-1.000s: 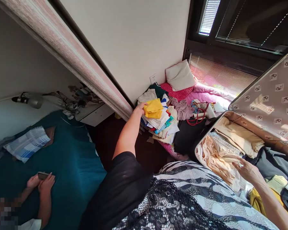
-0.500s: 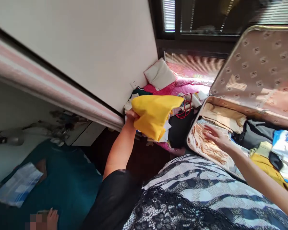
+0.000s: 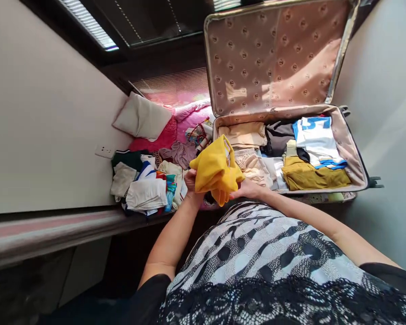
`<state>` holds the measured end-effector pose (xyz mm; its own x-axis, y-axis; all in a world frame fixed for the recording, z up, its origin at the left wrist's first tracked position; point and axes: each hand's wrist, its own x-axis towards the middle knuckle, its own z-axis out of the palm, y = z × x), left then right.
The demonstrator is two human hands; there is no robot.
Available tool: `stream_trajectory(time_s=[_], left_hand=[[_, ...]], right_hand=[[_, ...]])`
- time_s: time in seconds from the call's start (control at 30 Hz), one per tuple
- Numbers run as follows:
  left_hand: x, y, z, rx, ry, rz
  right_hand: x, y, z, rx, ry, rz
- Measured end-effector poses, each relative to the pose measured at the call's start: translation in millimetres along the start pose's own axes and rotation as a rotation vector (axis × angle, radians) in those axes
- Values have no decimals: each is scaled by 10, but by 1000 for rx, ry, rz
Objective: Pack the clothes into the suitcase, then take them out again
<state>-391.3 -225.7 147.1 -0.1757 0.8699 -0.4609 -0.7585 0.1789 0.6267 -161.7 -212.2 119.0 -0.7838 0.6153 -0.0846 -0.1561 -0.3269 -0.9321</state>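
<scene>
A loosely folded yellow garment (image 3: 211, 169) is held up in front of my body, between the clothes pile and the suitcase. My left hand (image 3: 191, 180) grips its left side, fingers partly hidden by the cloth. At its lower right edge, my right hand (image 3: 244, 188) holds the fabric, with fingertips tucked against it. Just beyond my right hand lies the open suitcase (image 3: 353, 155), holding folded beige clothes (image 3: 242, 134), a mustard garment (image 3: 313, 175), dark clothing (image 3: 280, 135) and a white and blue shirt (image 3: 316, 137).
The suitcase lid (image 3: 257, 63) stands upright below the window. Left of the case are a pile of folded clothes (image 3: 147, 193), a white pillow (image 3: 144, 116) and pink bedding (image 3: 192, 119). Walls rise at both sides, the left one with a socket (image 3: 104, 151).
My view has turned right toward the suitcase. The yellow garment, earlier in my left hand alone, is now in both hands. My right hand has left the beige clothes in the suitcase.
</scene>
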Motion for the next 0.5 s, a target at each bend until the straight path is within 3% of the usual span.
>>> stream_trajectory(time_s=[0.1,0.2,0.33,0.5], left_hand=[[53,-348,334,-44,52,-72],[88,-639,652,-38,52,-131],[87,-1000,955,-35,60,-202],[54,-1638,1124,-71,279,-416]], right_hand=[[-38,41,-134,-68,370,-66],[-163,-4,-485,-66,583,-98],[-693,-302,-1204,-77,717,-27],[-1317,-728,-2071,-65,709,416]])
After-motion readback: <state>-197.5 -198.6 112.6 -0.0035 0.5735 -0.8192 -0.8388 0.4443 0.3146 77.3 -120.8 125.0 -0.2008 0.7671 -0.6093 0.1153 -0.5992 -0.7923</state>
